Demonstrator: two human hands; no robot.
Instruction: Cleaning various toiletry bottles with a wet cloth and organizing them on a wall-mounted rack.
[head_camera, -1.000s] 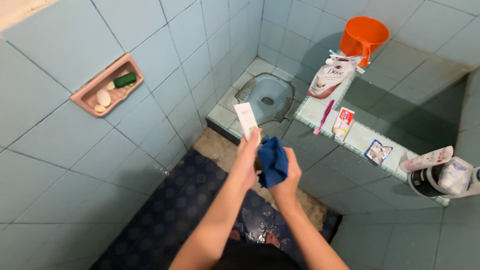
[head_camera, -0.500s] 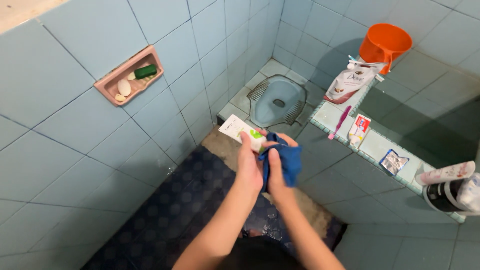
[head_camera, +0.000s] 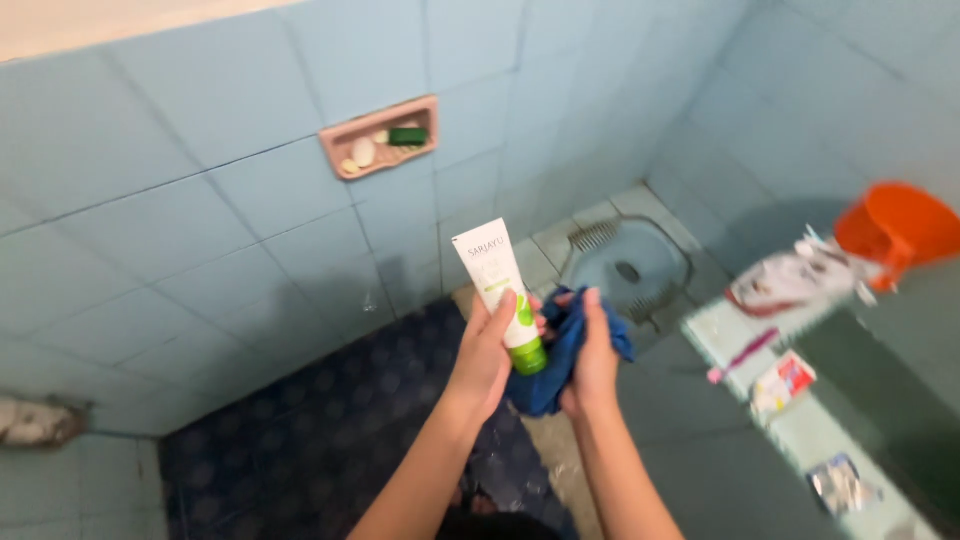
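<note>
Tube was upright again: half a second earlier it lay tilted, flat end toward 10 o'clock; a second earlier it stood near vertical with the cloth over its lower part. Left hand gripped it low, fingers wrapped round the body just above the green cap, cap end down, white flat end up at 12 o'clock. Right hand was closed on the blue cloth, bunched against the cap end at the tube's 3 to 4 o'clock, touching it. The cloth had slid from the tube body down to the cap, so my read is that the wiping had worked its way to the cap end, most of the body already covered. Both hands fully occupied, neither slack. Head had swung left as well: soap dish moved from far left to about 11 o'clock of the hands, squat pan sat at 2 o'clock, and the ledge with its pouch, toothbrush and sachets had shifted to 3 to 4 o'clock, blurred. Orange scoop was at the far right edge. Dark floor mat stayed under the arms. Tube was held mid-air, well apart from ledge and wall.
</note>
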